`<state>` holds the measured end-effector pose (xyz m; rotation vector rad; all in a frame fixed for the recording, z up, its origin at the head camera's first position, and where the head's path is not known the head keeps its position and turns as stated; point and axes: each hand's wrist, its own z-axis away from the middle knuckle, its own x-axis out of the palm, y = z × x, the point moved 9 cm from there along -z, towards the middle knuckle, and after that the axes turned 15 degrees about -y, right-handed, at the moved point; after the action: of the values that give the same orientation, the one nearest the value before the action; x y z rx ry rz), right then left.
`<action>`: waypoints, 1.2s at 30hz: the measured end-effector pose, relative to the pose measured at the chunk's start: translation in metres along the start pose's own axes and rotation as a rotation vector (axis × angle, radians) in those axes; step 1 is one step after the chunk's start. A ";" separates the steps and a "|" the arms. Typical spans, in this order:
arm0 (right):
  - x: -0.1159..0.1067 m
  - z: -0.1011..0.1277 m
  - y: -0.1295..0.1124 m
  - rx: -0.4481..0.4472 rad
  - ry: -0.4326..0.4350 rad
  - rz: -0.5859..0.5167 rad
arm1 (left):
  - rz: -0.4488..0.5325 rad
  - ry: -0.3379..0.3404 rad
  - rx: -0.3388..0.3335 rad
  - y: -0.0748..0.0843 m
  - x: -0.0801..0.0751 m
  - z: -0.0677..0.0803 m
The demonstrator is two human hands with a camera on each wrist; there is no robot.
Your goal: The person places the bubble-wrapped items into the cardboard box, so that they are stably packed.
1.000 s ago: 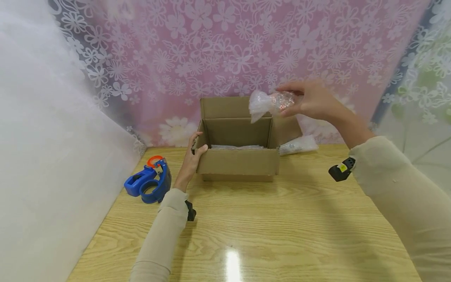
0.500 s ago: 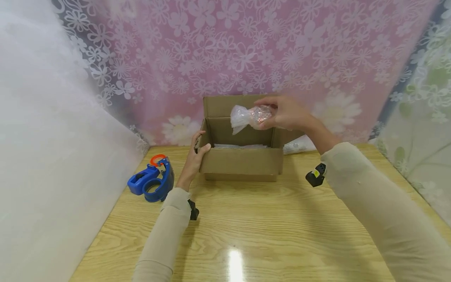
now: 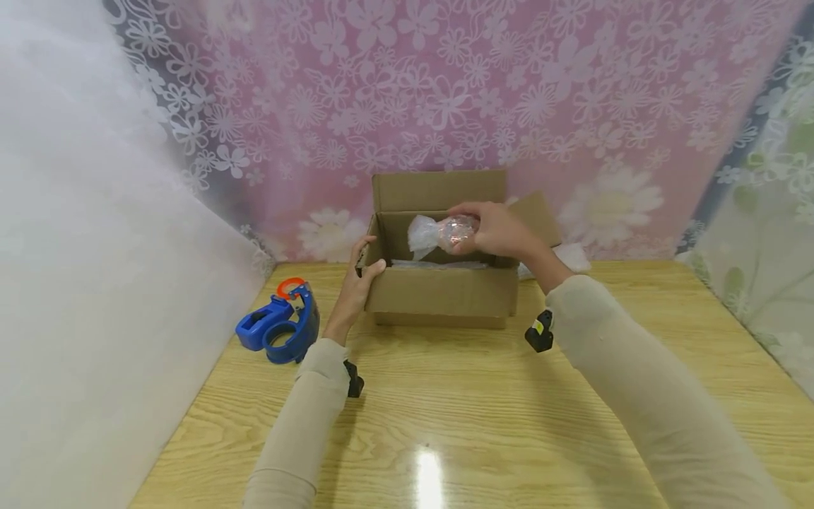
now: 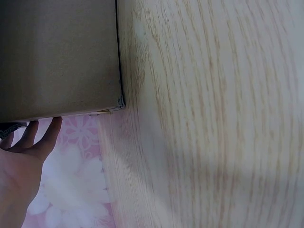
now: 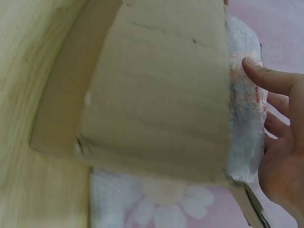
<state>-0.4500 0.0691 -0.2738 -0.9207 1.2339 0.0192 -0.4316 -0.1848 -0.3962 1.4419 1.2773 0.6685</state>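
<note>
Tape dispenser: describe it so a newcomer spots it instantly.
On the light wooden table, look left of the open brown cardboard box, beyond the left hand. The blue plastic tape dispenser lies there, the only blue thing, with an orange ring on top.

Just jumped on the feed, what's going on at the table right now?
A person is packing a cardboard box. The right hand holds a bubble-wrapped item over the open box, its grip around the wrapped end. The left hand grips the box's left front corner. Some padding already lies inside. A blue tape dispenser sits on the table to the left, and another wrapped bundle lies behind the box on the right.
</note>
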 end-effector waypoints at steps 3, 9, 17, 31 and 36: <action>0.010 -0.005 0.003 -0.016 0.001 -0.016 | -0.001 0.004 -0.002 -0.001 0.000 0.001; 0.017 -0.009 0.011 -0.033 0.010 -0.069 | -0.008 0.007 0.001 0.000 -0.001 -0.002; 0.016 -0.008 0.017 -0.037 -0.019 -0.121 | -0.009 -0.002 0.014 0.000 -0.002 -0.004; 0.016 -0.003 0.024 -0.072 -0.026 -0.248 | -0.004 -0.001 -0.013 -0.001 -0.004 0.000; 0.013 -0.001 0.026 -0.074 0.003 -0.250 | 0.012 -0.014 -0.001 -0.001 0.000 -0.004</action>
<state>-0.4582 0.0798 -0.2998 -1.1340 1.1192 -0.1355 -0.4354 -0.1838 -0.3962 1.4521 1.2585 0.6662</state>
